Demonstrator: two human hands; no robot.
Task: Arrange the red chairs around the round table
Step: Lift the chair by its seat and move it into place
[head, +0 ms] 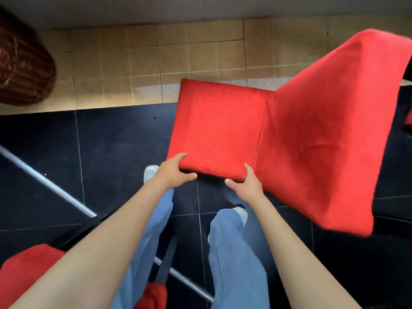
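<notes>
Left hand (172,172) is gripping the near left corner of the red chair (278,139) seat, thumb on top, fingers curling beneath. Right hand (249,182) is clasping the same near edge at the seat's 5 o'clock corner. The chair is occupying centre-right, backrest extending toward 3 o'clock, above the dark tiled floor (111,152). A second red chair (26,270) is showing at 7 o'clock.
</notes>
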